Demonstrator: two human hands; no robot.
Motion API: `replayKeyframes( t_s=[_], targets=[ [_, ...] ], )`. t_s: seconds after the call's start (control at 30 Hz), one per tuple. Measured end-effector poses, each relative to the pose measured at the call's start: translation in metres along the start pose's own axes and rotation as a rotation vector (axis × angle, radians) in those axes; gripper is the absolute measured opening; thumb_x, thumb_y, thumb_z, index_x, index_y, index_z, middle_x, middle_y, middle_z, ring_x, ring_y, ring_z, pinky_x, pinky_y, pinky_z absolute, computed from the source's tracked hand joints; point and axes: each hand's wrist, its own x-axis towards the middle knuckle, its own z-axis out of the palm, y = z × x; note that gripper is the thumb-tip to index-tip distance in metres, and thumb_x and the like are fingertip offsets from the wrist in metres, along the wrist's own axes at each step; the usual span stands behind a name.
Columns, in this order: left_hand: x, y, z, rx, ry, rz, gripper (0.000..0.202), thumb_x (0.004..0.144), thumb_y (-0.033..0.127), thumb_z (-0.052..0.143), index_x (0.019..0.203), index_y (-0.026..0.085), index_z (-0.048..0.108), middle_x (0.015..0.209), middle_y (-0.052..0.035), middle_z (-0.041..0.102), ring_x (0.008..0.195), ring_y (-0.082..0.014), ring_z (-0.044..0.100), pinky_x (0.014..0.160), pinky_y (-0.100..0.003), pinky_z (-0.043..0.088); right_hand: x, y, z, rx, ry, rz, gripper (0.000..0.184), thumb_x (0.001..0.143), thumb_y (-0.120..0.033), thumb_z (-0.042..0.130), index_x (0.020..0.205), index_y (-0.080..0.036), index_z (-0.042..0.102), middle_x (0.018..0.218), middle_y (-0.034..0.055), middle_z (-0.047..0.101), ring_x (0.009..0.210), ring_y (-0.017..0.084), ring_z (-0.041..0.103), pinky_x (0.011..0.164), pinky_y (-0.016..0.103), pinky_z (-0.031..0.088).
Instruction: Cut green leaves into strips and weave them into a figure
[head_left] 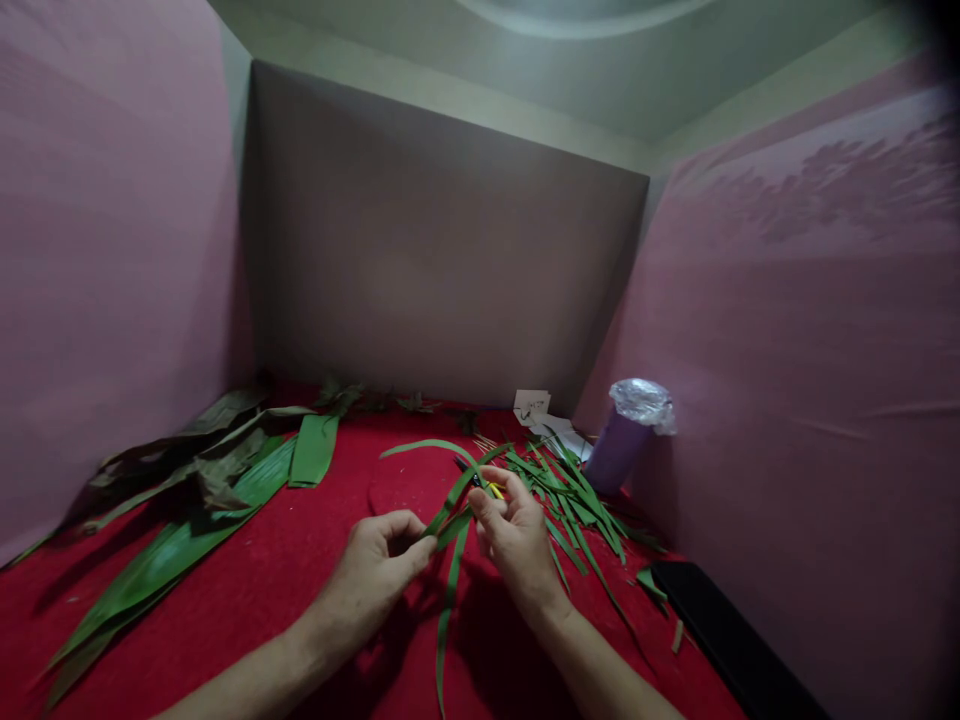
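Observation:
My left hand (373, 568) pinches crossed green leaf strips (451, 590) between thumb and fingers, low over the red cloth. One strip hangs down towards me, while others arch up and away to the left and right. Close on the right, my right hand (519, 545) is closed, thumb against forefinger, on the same strips. A small black and yellow tool (496, 491) shows behind its fingers; I cannot tell whether it is held or lies on the cloth. Many cut green strips (574, 495) lie in a loose pile beyond my right hand.
Broad green leaves (202, 535) and withered ones (225, 470) lie at the left. A purple cylinder topped with foil (626, 440) stands back right, near white papers (561, 437). A black flat object (724, 630) lies front right. Pink side walls and a grey panel (442, 250) enclose the red cloth (300, 570).

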Motion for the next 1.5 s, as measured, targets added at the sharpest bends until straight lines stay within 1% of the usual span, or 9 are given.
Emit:
replayKeyframes(
  t_s=[0.17,0.3,0.47,0.6,0.7,0.8,0.93,1.2,1.5],
  targets=[
    [0.001,0.000,0.001,0.008,0.032,-0.039,0.019,0.070,0.028,0.058,0.056,0.016,0.053,0.048,0.0062,0.043,0.044,-0.0074,0.036,0.044,-0.020,0.028,0.000,0.002,0.000,0.036,-0.017,0.015,0.023,0.080,-0.037,0.058,0.085,-0.020,0.044,0.040,-0.0144,0.031,0.033,0.003,0.021,0.032,0.013,0.018],
    [0.002,0.005,0.000,-0.102,0.035,-0.196,0.021,0.066,0.033,0.059,0.055,0.017,0.051,0.039,0.0074,0.044,0.031,-0.0049,0.029,0.033,-0.019,0.019,-0.001,0.000,0.001,0.078,0.010,-0.016,0.019,0.082,-0.037,0.054,0.085,-0.021,0.045,0.041,-0.0137,0.032,0.032,0.004,0.024,0.032,0.013,0.020],
    [0.004,0.002,-0.002,-0.242,0.018,-0.255,0.028,0.063,0.039,0.063,0.053,0.017,0.049,0.034,0.0095,0.039,0.026,-0.0028,0.024,0.029,-0.016,0.015,0.001,0.000,0.001,0.105,0.100,-0.030,0.020,0.083,-0.038,0.051,0.077,-0.021,0.045,0.040,-0.0121,0.034,0.032,0.004,0.029,0.032,0.013,0.024],
    [0.006,-0.005,-0.004,-0.297,-0.001,-0.269,0.029,0.064,0.041,0.065,0.054,0.017,0.050,0.035,0.0094,0.041,0.025,-0.0026,0.025,0.028,-0.016,0.016,0.004,0.000,-0.002,0.105,0.161,0.000,0.021,0.082,-0.038,0.051,0.074,-0.019,0.046,0.037,-0.0112,0.037,0.031,0.004,0.028,0.031,0.013,0.022],
    [0.008,-0.008,-0.005,-0.335,-0.007,-0.279,0.029,0.064,0.039,0.066,0.054,0.017,0.050,0.038,0.0084,0.044,0.026,-0.0025,0.025,0.028,-0.016,0.019,0.007,0.000,-0.004,0.116,0.200,0.043,0.028,0.079,-0.040,0.052,0.064,-0.020,0.041,0.034,-0.0112,0.035,0.028,0.004,0.025,0.028,0.014,0.018],
    [0.009,-0.010,-0.005,-0.357,-0.009,-0.284,0.029,0.064,0.038,0.067,0.054,0.018,0.049,0.036,0.0086,0.043,0.026,-0.0026,0.024,0.027,-0.016,0.018,0.010,0.002,-0.006,0.141,0.224,0.097,0.031,0.074,-0.043,0.056,0.063,-0.021,0.039,0.033,-0.0121,0.036,0.025,0.003,0.023,0.026,0.013,0.015],
    [0.009,-0.013,-0.006,-0.366,-0.015,-0.269,0.029,0.065,0.038,0.066,0.055,0.017,0.051,0.036,0.0082,0.043,0.026,-0.0025,0.024,0.027,-0.016,0.018,0.012,0.004,-0.008,0.165,0.226,0.157,0.033,0.069,-0.043,0.061,0.063,-0.021,0.038,0.033,-0.0125,0.038,0.024,0.002,0.024,0.026,0.012,0.016],
    [0.010,-0.014,-0.007,-0.399,-0.032,-0.285,0.028,0.067,0.037,0.067,0.058,0.015,0.053,0.044,0.0054,0.051,0.028,-0.0022,0.030,0.029,-0.015,0.020,0.013,0.007,-0.010,0.187,0.214,0.237,0.030,0.070,-0.039,0.059,0.061,-0.021,0.036,0.033,-0.0118,0.041,0.022,0.001,0.022,0.024,0.011,0.014],
    [0.009,-0.011,-0.007,-0.439,-0.084,-0.332,0.027,0.068,0.038,0.068,0.063,0.014,0.057,0.046,0.0034,0.057,0.026,-0.0004,0.028,0.028,-0.014,0.014,0.012,0.007,-0.011,0.205,0.220,0.261,0.030,0.069,-0.040,0.059,0.062,-0.021,0.037,0.034,-0.0112,0.043,0.022,0.001,0.023,0.025,0.011,0.013]
  ],
)
